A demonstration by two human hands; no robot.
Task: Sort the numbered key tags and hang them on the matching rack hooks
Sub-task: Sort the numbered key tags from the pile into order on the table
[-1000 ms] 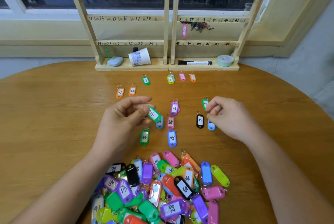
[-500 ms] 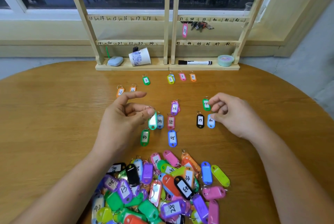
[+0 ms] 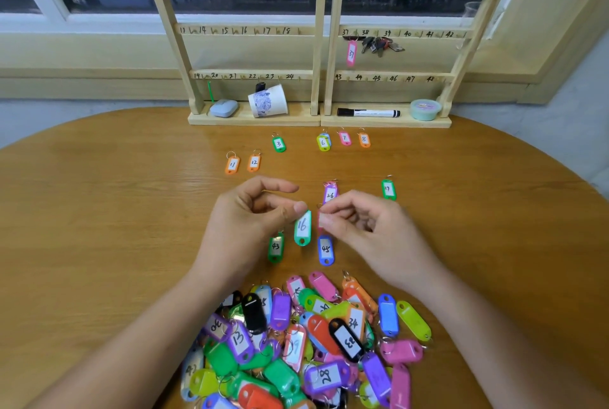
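The wooden table fills the frame, with the rack of numbered hooks at the top centre and a pile of coloured tags at the bottom centre. In the middle the left hand pinches the top of tag 16, green with a white label, hanging upright. Just right of it, the right hand pinches a pink tag, mostly hidden.

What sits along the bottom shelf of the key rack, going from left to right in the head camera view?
Small blue-grey case → tipped paper cup → black marker → round green tub.
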